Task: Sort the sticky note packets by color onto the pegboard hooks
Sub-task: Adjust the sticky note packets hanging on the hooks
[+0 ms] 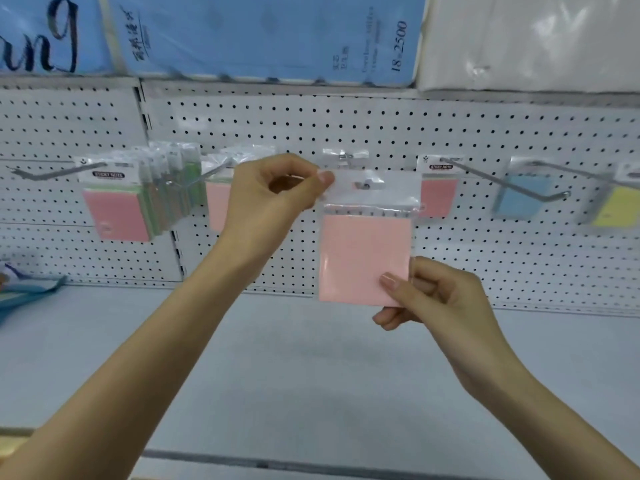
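1. Pink sticky note packet in clear plastic is held before the white pegboard: left hand pinches its top-left corner, right hand its bottom-right corner.
2. "STICKY NOTE" heads the hung pink packet at far left; the blue wrapped pack overhead reads "2500".
3. Grey shelf spreads beneath both arms.

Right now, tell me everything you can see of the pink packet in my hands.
The pink packet is a square pale pink pad in a clear plastic sleeve, with a clear header and hang hole on top. It is upright, facing the camera, before the pegboard. The left hand pinches the header's top left corner; the right hand pinches the lower right corner, thumb on the face. Whether it is hooked yet is unclear.
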Motion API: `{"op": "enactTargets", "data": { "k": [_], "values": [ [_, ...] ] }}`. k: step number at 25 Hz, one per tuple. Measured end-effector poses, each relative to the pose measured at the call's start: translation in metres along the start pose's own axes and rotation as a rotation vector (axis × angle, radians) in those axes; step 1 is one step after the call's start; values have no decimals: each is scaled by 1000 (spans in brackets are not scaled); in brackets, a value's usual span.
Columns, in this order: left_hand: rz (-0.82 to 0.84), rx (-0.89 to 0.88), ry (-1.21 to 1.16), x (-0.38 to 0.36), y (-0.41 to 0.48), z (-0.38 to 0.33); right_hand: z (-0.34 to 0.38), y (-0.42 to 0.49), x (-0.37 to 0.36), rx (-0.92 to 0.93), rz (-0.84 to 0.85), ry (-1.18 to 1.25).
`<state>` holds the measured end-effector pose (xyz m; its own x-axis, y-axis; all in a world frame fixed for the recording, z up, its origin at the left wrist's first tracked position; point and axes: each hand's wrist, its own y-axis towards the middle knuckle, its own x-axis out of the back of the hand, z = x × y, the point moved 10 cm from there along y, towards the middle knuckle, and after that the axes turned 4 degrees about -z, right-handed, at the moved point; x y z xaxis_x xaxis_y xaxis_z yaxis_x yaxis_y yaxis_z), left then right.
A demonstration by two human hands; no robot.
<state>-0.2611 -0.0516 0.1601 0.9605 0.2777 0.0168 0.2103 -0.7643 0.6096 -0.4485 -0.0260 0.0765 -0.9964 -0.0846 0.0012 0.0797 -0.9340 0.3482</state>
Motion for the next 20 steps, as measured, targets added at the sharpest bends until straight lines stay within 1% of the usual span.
{"op": "enactTargets", "data": {
  "k": [3,9,11,16,18,20],
  "values": [
    [-3,35,51,-2,5,5,-6,4,1,-38,-10,9],
    [-21,36,73,-2,10,19,-15,10,1,-75,-5,20],
    [-20,33,113,-4,15,23,-20,17,1,-94,-2,25],
    [-6,14,350,-14,49,41,-49,61,0,-180,-20,30],
    [34,-57,506,-19,64,47,-60,87,-1,-194,-44,27],
    [124,-170,655,-30,76,55,-72,116,-1,-203,-77,20]
  ]
}}
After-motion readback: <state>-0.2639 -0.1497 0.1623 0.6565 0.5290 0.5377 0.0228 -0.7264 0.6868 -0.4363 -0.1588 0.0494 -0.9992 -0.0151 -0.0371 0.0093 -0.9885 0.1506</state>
